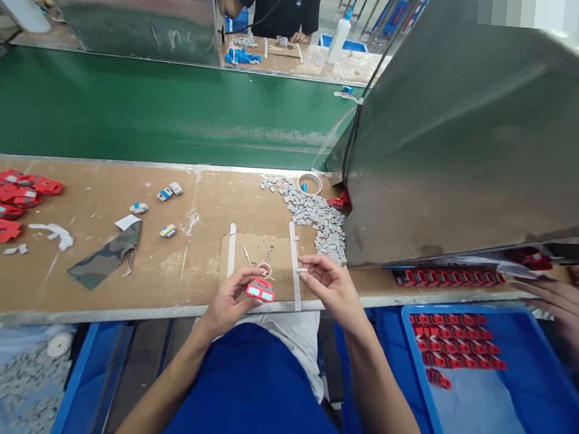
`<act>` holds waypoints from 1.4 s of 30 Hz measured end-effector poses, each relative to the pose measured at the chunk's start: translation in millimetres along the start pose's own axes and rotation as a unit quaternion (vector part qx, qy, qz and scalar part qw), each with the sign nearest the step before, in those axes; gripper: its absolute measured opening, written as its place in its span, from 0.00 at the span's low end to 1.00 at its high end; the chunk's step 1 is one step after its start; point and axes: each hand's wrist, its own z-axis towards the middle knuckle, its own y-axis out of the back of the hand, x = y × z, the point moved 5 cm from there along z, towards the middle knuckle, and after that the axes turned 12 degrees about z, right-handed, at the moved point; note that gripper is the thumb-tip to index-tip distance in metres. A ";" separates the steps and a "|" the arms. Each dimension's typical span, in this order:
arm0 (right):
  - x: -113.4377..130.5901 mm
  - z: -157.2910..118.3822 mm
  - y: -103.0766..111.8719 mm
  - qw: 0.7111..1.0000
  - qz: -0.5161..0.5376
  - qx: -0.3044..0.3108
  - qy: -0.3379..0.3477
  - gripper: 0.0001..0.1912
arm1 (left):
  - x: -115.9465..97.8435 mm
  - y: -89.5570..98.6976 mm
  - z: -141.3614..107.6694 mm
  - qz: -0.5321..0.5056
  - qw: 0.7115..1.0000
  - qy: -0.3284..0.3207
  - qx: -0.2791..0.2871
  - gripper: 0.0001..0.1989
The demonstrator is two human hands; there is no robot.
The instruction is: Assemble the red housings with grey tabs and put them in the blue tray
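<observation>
My left hand [230, 300] pinches a small red plastic part [260, 290] with pale window-like patches, above the front edge of the workbench. To its right, my right hand [332, 284] has thumb and forefinger closed on a small pale piece [302, 269], too small to make out fully. Beneath both hands lies a cardboard sheet [277, 251] taped down with white strips. A thin stick [247, 256] and a small round ring or cup [265, 268] are just beyond the red part. Many small grey pieces [315, 209] are heaped behind my right hand.
Red parts [7, 198] pile up at the left, near a camouflage cloth [109, 253]. A tape roll [309, 184] sits by the grey heap. A metal housing [476, 138] blocks the right. Below it, a blue tray [505, 401] holds red parts, beside another person's blurred hand [563, 312].
</observation>
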 end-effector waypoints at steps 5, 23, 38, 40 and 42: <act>19.8 -7.3 -18.8 0.998 0.018 0.056 0.004 0.12 | -5.3 0.3 4.1 0.049 0.998 -0.035 -0.004 0.19; 29.2 -12.0 -47.5 0.989 -0.091 0.103 0.045 0.07 | -23.5 7.1 1.8 0.156 0.985 -0.069 0.001 0.17; 54.6 -16.9 -60.1 0.961 -0.188 0.176 0.095 0.12 | -42.9 12.7 3.5 0.190 0.970 -0.145 0.049 0.16; 55.0 -21.4 -63.9 0.962 -0.206 0.144 0.106 0.12 | -48.6 15.0 2.5 0.206 0.965 -0.156 0.033 0.16; 53.8 -26.8 -67.1 0.965 -0.213 0.105 0.112 0.13 | -53.3 16.9 0.1 0.228 0.960 -0.163 0.015 0.17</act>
